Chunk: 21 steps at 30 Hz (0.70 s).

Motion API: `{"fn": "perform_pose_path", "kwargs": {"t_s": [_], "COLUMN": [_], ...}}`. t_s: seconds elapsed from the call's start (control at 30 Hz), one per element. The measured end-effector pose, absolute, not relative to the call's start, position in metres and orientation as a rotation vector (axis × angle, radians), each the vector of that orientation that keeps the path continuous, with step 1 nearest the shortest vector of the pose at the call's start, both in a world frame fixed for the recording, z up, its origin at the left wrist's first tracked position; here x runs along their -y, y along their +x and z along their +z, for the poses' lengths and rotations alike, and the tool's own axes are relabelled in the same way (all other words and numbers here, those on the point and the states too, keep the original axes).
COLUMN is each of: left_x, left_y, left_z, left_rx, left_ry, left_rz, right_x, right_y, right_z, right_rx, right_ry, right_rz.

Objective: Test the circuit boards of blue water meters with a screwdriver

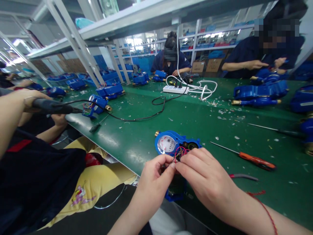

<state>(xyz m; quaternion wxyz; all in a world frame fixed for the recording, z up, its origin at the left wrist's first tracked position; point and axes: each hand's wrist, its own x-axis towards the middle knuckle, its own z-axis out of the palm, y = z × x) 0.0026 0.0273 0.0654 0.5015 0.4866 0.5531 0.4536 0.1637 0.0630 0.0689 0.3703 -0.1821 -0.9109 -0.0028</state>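
In front of me on the green bench lies a blue water meter (167,143) with a round white dial and a brass fitting at its upper left. Thin red wires (180,152) loop out of its open housing. My left hand (156,178) pinches the wires between thumb and forefinger at the near side of the meter. Close against it, my right hand (204,174) has its fingers curled together over the same wires, and its fingertips are partly hidden. Below the hands, a blue part (174,195) shows at the bench edge.
An orange-handled screwdriver (256,160) lies right of the meter, with a grey-handled tool (244,177) nearer me. A white power strip (174,89) and black cable (137,120) cross the bench. At left, a co-worker's hand holds a dark tool (53,106) at another meter (95,104).
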Motion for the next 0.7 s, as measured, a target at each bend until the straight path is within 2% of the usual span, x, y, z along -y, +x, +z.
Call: {"fn": "perform_pose_path", "kwargs": {"t_s": [0.27,0.5,0.7], "left_x": [-0.032,-0.037,-0.037], "left_y": [0.007,0.014,0.016], "left_z": [0.059,0.060,0.056], "left_rx": [-1.134,-1.077,-1.159], "left_ry": [1.016,0.960,1.128], "left_rz": [1.027,0.939,1.070], "right_x": [-0.057,-0.050,-0.033], "right_y": [0.175,0.180,0.172], "right_z": [0.064,0.060,0.057], "right_rx": [2.336,2.376,2.337], "right_ry": [-0.310,-0.320,-0.379], "right_rz": [-0.225,-0.173,-0.149]}}
